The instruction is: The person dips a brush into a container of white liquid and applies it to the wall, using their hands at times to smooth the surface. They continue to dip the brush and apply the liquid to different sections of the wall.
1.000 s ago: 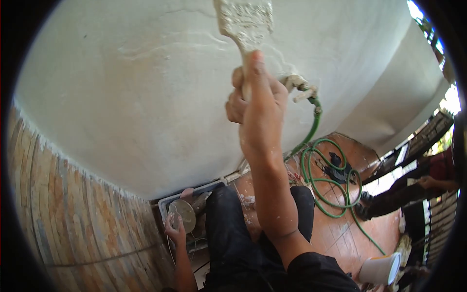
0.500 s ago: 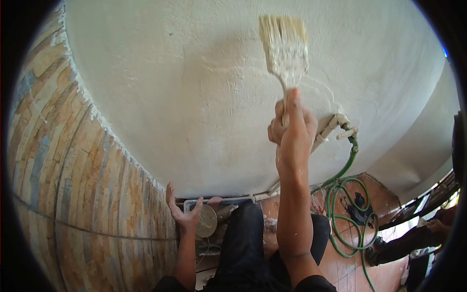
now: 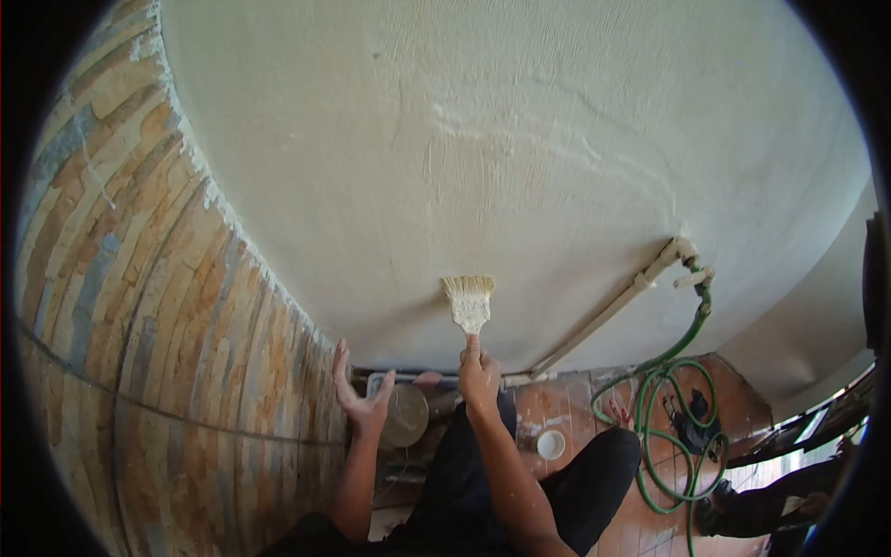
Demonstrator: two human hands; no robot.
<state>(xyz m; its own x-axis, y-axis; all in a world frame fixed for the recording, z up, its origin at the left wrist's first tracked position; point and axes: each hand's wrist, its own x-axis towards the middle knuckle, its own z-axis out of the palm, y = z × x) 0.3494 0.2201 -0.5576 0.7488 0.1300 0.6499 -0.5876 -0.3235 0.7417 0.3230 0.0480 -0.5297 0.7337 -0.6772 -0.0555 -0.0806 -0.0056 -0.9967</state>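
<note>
Biggest thing in view: a smooth off-white plastered wall [image 3: 575, 186], brush streaks on it. Left of it, a wall of tan, orange and grey stacked-stone strips [image 3: 186, 306], ragged white edge where the two meet. Below, a reddish-brown tiled floor [image 3: 580, 399] with pale spatters. On it, right side, a coiled green rubber hose [image 3: 652, 464], running up to a tap on a cream plastic pipe [image 3: 603, 316] along the plastered wall. A person in dark trousers [image 3: 775, 492] is at far right. Grey rectangular plastic tub [image 3: 374, 384] sits at the wall's foot, round lid-like disc [image 3: 406, 416] by it. Right hand [image 3: 479, 376] grips the handle of a flat, cream-coated paintbrush [image 3: 470, 304], bristles up, at the plastered wall. Left hand [image 3: 364, 401] is empty, fingers spread, near the disc. Small round white container [image 3: 550, 445] sits on the floor between the knees.
</note>
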